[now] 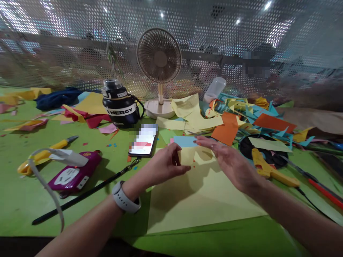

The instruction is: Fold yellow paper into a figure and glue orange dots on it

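A large pale yellow sheet of paper lies on the green table under both hands. Above its left part is my left hand, fingers curved and thumb apart, with nothing visible in it. My right hand reaches over the sheet's right side, its fingers stretched out together and holding nothing I can see. A light blue piece of paper lies at the sheet's far edge, close to the fingertips of both hands. Tiny orange bits rest on the yellow sheet between the hands.
Left stand a phone, a purple device, a yellow-handled tool and a black bottle. A fan stands behind. Paper scraps heap at the back right. A yellow glue gun lies by a black dish.
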`<state>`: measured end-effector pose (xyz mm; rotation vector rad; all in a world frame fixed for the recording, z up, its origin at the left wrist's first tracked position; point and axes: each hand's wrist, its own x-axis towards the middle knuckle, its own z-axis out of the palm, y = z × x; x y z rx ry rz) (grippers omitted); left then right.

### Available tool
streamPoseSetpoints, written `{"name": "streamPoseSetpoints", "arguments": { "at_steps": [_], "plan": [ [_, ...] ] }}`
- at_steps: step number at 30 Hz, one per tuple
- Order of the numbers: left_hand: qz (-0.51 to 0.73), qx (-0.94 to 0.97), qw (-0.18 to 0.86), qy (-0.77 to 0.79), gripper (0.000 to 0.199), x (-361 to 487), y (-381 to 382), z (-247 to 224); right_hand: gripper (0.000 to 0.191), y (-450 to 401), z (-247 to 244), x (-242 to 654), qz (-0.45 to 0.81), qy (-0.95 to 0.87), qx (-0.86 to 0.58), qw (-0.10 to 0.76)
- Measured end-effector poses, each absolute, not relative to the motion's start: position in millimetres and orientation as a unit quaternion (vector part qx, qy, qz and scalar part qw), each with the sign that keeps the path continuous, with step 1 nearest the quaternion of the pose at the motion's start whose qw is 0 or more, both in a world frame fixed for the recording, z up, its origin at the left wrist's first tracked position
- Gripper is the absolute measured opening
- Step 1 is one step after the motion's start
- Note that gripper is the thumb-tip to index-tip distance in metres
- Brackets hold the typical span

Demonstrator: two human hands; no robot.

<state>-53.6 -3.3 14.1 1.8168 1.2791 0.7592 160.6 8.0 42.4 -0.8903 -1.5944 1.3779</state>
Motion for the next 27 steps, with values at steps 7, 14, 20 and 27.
{"name": "streamPoseSetpoints", "arguments": {
  "at_steps": [7, 14, 20, 27],
  "plan": [
    [0.289, 0.731, 0.37, 0.495, 0.034, -52, -6, 17, 0.039, 6, 32, 157, 0.425, -0.762, -0.384, 0.302],
    [0.298, 0.716, 0.403, 0.486, 0.03, -49, -9, 25, 0.046, -1, 42, 142, 0.306, -0.834, -0.391, 0.241],
    [0.298, 0.686, 0.469, 0.469, 0.028, -50, -7, 22, 0.047, -5, 38, 141, 0.243, -0.873, -0.367, 0.211],
    [0.312, 0.664, 0.53, 0.425, 0.027, -50, -7, 19, 0.049, -5, 33, 144, 0.143, -0.91, -0.329, 0.21]
  ]
}}
